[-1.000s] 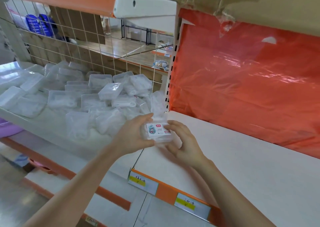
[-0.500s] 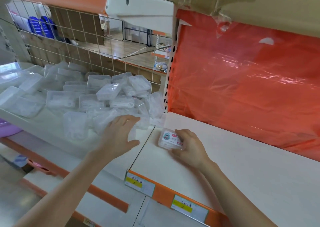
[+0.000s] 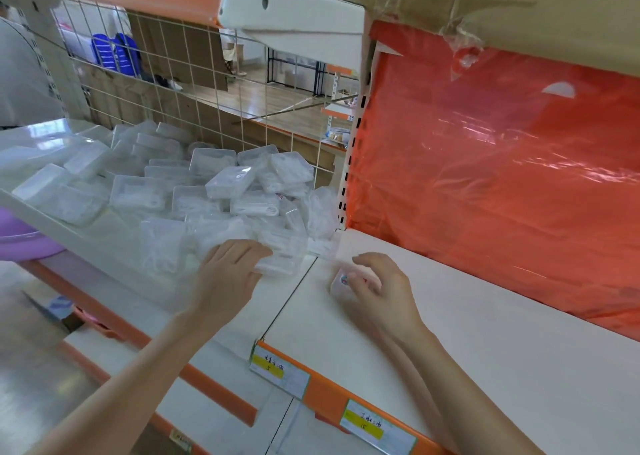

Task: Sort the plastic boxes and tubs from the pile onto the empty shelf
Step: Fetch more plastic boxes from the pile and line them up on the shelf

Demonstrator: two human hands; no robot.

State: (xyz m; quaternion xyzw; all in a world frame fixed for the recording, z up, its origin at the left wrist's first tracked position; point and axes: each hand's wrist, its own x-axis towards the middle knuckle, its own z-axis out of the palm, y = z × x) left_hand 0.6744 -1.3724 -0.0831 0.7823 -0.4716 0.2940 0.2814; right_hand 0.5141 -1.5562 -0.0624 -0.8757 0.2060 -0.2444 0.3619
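A pile of clear plastic boxes (image 3: 207, 191) covers the left shelf. My left hand (image 3: 230, 276) lies at the pile's near edge, fingers and thumb curled round a clear plastic box (image 3: 282, 264) that still sits among the others. On the white right shelf (image 3: 485, 333), close to its left end, lies a small box with a coloured label (image 3: 339, 281). My right hand (image 3: 382, 290) is over this labelled box, its curled fingertips holding the top, and hides most of it.
An orange plastic sheet (image 3: 502, 177) backs the right shelf, with a cardboard box (image 3: 519, 4) above. A wire grid (image 3: 207, 90) stands behind the pile. Price labels (image 3: 278, 373) hang on the orange front edge. A purple tub (image 3: 24, 246) sits lower left.
Both hands held the labelled box a second ago. My right hand set it down on the right shelf, while my left hand let go and reached to the pile, taking a clear box.
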